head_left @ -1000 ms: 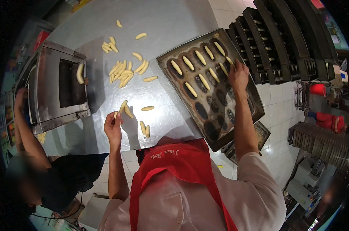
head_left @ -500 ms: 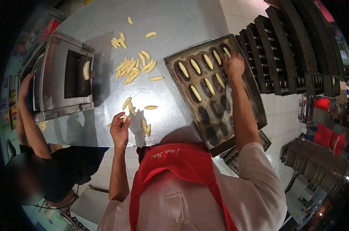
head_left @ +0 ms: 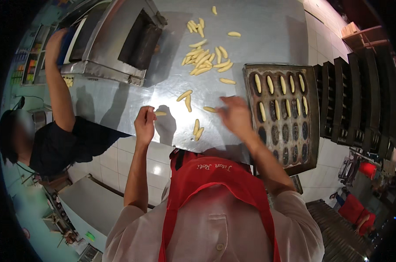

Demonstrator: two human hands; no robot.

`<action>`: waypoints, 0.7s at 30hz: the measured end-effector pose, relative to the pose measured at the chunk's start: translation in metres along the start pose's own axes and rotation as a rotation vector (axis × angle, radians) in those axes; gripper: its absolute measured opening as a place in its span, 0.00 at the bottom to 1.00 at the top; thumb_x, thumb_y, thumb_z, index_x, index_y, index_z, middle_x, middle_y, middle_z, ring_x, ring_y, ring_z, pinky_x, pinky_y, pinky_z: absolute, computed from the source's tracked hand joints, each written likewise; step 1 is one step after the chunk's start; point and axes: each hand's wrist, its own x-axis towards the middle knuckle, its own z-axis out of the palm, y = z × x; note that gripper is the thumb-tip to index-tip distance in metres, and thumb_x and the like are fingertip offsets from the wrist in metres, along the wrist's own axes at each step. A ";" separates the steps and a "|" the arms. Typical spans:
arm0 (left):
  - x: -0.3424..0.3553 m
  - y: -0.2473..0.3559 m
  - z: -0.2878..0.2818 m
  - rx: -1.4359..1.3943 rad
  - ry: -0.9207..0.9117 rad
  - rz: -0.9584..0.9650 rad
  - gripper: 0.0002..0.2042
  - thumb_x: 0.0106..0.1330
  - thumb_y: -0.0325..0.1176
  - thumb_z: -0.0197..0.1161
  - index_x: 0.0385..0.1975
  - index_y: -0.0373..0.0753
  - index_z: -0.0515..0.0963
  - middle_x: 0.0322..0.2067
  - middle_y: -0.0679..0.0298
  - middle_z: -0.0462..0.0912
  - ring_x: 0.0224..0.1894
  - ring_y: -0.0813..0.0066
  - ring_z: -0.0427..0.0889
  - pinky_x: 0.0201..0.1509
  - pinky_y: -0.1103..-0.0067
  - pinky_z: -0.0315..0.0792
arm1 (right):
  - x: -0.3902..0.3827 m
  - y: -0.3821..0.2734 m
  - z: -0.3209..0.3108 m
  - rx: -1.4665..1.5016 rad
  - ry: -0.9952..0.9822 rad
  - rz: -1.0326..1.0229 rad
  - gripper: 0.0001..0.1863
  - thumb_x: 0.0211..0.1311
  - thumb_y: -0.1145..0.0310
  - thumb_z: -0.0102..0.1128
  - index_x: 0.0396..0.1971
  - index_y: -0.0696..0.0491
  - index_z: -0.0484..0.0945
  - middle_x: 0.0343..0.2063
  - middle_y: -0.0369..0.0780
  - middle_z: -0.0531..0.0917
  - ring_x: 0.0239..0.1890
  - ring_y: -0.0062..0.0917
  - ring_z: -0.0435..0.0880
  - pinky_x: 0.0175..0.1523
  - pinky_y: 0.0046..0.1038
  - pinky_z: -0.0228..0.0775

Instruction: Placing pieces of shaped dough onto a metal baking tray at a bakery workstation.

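Note:
Slender pale dough rolls lie loose on the metal table, with a heap of them [head_left: 201,60] toward the far middle. My left hand [head_left: 144,125] is at the near edge, its fingers closed on one end of a dough roll [head_left: 160,113]. My right hand [head_left: 237,117], blurred by motion, is over the table with fingers apart, its thumb side close to another dough roll [head_left: 210,109]; whether they touch I cannot tell. To its right lies a dark baking tray [head_left: 312,131] with oval hollows. Dough rolls sit in its two far rows; the nearer hollows hold none.
A metal machine [head_left: 106,39] with a dark opening stands on the table [head_left: 268,26] at the far left. Beside it a person in black [head_left: 71,144] has an arm raised to it. Racked dark trays [head_left: 351,100] stand beyond the baking tray. Another person in red [head_left: 355,212] is at lower right.
My right hand has left the baking tray's far row and come back left over the table. The view has turned and shifted. The dough roll at the machine's opening no longer shows.

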 end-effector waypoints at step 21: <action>0.097 -0.044 -0.001 -0.040 -0.502 0.114 0.09 0.70 0.27 0.66 0.46 0.35 0.77 0.39 0.54 0.85 0.38 0.67 0.84 0.43 0.73 0.76 | 0.003 -0.014 0.082 -0.436 0.065 0.167 0.42 0.71 0.49 0.57 0.73 0.63 0.57 0.73 0.60 0.58 0.76 0.58 0.53 0.78 0.58 0.43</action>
